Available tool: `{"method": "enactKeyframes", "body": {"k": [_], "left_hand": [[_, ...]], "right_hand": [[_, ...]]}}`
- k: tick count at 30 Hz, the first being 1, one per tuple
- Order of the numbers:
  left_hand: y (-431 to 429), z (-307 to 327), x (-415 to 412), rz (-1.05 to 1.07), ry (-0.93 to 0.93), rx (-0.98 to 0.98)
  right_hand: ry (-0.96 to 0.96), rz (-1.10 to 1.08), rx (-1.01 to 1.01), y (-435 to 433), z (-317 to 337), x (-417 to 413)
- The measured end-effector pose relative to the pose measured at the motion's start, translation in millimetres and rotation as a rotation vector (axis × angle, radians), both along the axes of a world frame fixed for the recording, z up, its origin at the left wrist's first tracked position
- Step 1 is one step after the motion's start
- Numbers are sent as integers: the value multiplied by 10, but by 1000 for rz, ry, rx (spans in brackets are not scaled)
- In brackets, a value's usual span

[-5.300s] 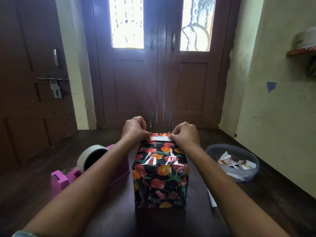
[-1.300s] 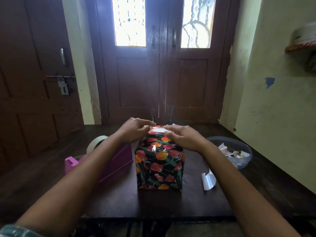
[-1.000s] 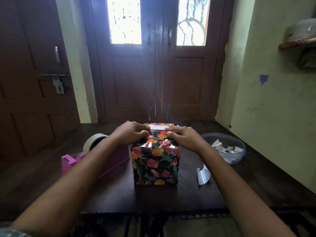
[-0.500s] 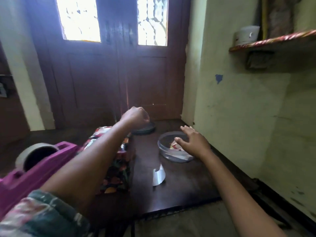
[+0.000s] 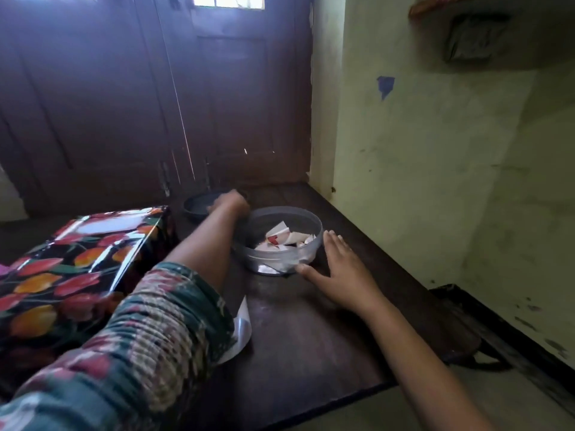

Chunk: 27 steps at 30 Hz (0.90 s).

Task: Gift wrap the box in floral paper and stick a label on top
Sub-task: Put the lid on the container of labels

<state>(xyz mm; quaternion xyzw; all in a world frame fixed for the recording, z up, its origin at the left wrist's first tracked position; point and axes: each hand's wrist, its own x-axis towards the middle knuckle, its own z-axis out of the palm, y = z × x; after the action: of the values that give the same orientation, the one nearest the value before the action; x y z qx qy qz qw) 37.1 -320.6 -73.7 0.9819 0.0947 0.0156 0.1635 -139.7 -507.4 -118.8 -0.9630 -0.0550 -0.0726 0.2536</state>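
Our right hand (image 5: 340,270) lies flat and spread on the table (image 5: 311,343), its thumb tip touching the near wall of the clear plastic container (image 5: 270,263) that holds paper scraps (image 5: 280,236). Beyond the container our left hand (image 5: 233,203), blurred, is at a dark round lid (image 5: 193,207); we cannot tell whether it grasps it. The floral-wrapped box (image 5: 77,269), with a white label (image 5: 105,225) on top, stands just left of that forearm.

Probably a home: wooden double door (image 5: 236,119), scuffed yellow wall (image 5: 420,150).
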Motion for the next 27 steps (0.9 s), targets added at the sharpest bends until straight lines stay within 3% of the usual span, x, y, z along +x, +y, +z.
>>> {"method": "enactKeyframes", "body": {"k": [5, 13, 17, 21, 24, 27], "left_hand": [[-4, 70, 77, -77, 8, -16], [212, -121, 128, 83, 18, 66], [179, -76, 113, 169, -120, 79], [149, 238, -11, 103, -312, 117], [94, 647, -226, 47, -519, -19], [33, 999, -463, 81, -671, -391]], "right_hand": [[-103, 19, 22, 31, 113, 118], [-54, -25, 6, 112, 146, 239], [-49, -37, 37, 117, 149, 236], [-27, -56, 60, 88, 232, 204], [-9, -71, 103, 56, 269, 146], [-1, -78, 162, 30, 303, 50]]}}
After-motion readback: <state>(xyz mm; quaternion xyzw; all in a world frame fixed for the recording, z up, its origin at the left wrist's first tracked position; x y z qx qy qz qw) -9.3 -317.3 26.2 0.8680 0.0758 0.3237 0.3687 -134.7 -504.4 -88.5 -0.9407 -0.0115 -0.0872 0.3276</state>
